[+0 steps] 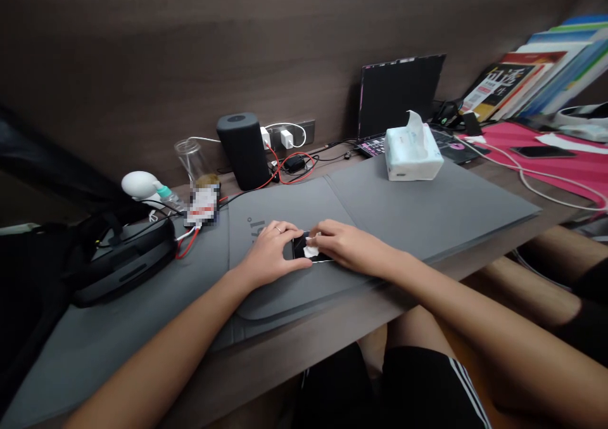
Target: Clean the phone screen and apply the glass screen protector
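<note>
A dark smartphone (299,246) lies flat on the grey desk mat, its right part hidden under my right hand. My left hand (268,253), with a ring on one finger, grips the phone's left end, thumb on the near edge and fingers on the far edge. Pinched in the fingers of my right hand (349,244) is a crumpled white tissue (311,250), which rests against the dark screen.
The grey mat (380,207) carries a tissue pack (412,153) and a dark headset (133,251). Behind stand a black speaker (243,150), a glass jar (190,160), cables and a laptop (401,96). Books (532,80) lean at far right. Another person's legs (532,289) show at right.
</note>
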Available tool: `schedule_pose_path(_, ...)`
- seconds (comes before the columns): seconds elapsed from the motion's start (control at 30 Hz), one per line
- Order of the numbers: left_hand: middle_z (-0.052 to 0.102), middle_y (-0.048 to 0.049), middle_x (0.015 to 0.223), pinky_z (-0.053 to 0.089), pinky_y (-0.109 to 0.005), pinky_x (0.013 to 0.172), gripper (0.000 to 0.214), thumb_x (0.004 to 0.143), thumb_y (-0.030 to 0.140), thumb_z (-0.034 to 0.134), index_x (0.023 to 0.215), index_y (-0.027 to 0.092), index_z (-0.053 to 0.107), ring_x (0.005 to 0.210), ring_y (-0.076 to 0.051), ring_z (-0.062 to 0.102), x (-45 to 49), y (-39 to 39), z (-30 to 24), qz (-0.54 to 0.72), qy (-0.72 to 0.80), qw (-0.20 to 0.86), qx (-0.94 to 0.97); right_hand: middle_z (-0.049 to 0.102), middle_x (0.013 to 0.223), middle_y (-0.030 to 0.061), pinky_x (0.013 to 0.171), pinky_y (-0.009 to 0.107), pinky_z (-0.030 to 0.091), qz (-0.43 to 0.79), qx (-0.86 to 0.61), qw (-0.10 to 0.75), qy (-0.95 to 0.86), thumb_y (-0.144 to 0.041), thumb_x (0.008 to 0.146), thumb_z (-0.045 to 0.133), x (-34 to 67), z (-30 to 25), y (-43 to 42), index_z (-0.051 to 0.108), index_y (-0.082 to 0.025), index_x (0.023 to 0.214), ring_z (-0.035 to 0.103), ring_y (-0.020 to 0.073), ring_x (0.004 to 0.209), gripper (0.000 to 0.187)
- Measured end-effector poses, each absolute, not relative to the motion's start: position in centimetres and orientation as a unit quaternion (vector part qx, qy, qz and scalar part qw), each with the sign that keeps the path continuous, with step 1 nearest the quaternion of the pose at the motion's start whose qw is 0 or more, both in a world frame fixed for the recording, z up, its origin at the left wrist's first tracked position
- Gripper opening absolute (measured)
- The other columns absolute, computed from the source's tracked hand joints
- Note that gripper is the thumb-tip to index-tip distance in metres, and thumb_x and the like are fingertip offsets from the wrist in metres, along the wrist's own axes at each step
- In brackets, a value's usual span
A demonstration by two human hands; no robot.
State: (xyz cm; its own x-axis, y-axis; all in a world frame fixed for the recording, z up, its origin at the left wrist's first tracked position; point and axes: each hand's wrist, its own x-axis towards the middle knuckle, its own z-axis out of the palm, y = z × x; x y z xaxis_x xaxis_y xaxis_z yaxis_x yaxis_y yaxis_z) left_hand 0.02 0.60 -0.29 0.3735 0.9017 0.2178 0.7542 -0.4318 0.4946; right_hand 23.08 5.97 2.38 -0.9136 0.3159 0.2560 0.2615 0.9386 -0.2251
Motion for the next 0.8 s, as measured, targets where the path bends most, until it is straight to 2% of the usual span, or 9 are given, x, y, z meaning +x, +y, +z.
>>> schedule_pose_path(0.17,0.064,-0.0074,0.124,0.045,-0.046,0.102,0.049,0.082,0.051,0.073,0.120,0.021,0.065,0.114,-0.028,0.053,0.0,0.6,-0.5,0.234,0.506,0.154,0.816,0.061,0.110,0.0177,0.085,0.040,0.052,0.072,-0.144,0.152,-0.975,-0.022,0.101,0.044,21.2,1.8,5.6,0.067,-0.008,0.111,0.057,0.0241,0.096,0.029)
schedule_pose_path(0.3,0.064,-0.0072,0.124,0.044,-0.046,0.103,0.053,0.082,0.051,0.073,0.124,0.021,0.063,0.116,-0.027,0.053,0.0,0.6,-0.4,0.235,0.508,0.153,0.814,0.063,0.100,0.0136,0.081,0.040,0.050,0.089,-0.169,0.148,-0.970,-0.027,0.105,0.038,23.0,2.1,5.6,0.068,-0.012,0.111,0.056,0.0237,0.091,0.034)
schedule_pose_path(0.5,0.064,-0.0061,0.125,0.043,-0.046,0.105,0.050,0.082,0.051,0.073,0.122,0.023,0.064,0.116,-0.027,0.053,0.1,0.5,-0.3,0.231,0.514,0.150,0.812,0.062,0.099,0.0104,0.080,0.038,0.046,0.150,-0.226,0.168,-0.948,-0.029,0.105,0.040,27.0,2.3,6.1,0.065,-0.018,0.106,0.055,0.0223,0.090,0.028)
schedule_pose_path(0.8,0.064,-0.0063,0.123,0.044,-0.045,0.102,0.044,0.082,0.048,0.075,0.116,0.022,0.065,0.115,-0.028,0.053,0.2,0.4,-0.3,0.233,0.511,0.144,0.815,0.058,0.091,0.0090,0.076,0.033,0.043,0.108,-0.167,0.155,-0.968,-0.020,0.103,0.041,20.6,2.4,4.9,0.064,-0.014,0.093,0.049,0.0204,0.083,0.025)
